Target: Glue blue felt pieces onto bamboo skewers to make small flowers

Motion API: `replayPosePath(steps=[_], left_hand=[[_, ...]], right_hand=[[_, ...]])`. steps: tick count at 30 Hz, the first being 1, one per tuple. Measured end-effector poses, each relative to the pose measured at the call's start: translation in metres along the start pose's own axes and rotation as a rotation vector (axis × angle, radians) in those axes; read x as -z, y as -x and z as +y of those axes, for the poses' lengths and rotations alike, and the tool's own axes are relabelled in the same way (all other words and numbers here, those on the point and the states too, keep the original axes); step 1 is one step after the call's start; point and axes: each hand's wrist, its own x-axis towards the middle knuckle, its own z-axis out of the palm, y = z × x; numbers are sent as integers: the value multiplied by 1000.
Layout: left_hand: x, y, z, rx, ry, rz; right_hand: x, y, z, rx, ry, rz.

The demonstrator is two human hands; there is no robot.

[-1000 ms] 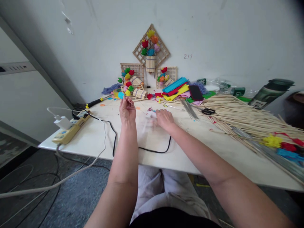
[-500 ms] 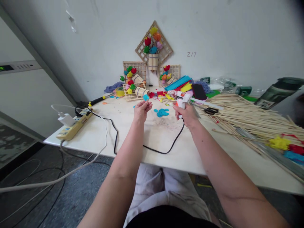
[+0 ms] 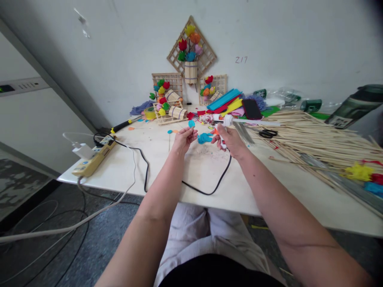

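Pinched in the fingers of my left hand [image 3: 184, 140] is a small blue felt piece [image 3: 191, 124], held upright above the table [image 3: 161, 159]. My right hand [image 3: 229, 140] is wrapped round a white hot glue gun [image 3: 228, 120] with an orange part near its front. A long white glue stick [image 3: 254, 122] sticks out of its back toward the right. The gun's front points left, toward the blue piece, and the two are apart. Between my hands lies a small heap of blue felt pieces [image 3: 204, 138]. A thin stem with a blue round end [image 3: 170, 131] lies left of my left hand.
Lattice panels with colourful flowers [image 3: 191, 52] stand at the wall. Wooden sticks [image 3: 314, 139], black scissors [image 3: 268, 133] and a phone [image 3: 251, 109] lie on the right. A dark bottle [image 3: 356, 107] is behind them. The black cord [image 3: 209, 194] loops across the front; a power strip [image 3: 89, 161] sits left.
My left hand has moved right with the blue piece, toward the glue gun. My right hand has shifted slightly left, and the gun has turned a little. The view has tilted slightly down.
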Motion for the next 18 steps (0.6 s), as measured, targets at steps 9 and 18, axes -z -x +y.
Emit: replayPosePath(steps=[9, 18], left_hand=[[0, -1, -3, 35, 16, -39], [1, -2, -4, 37, 18, -59]], right_hand=[[-1, 0, 3, -13, 110, -33], [-3, 1, 1, -26, 162, -15]])
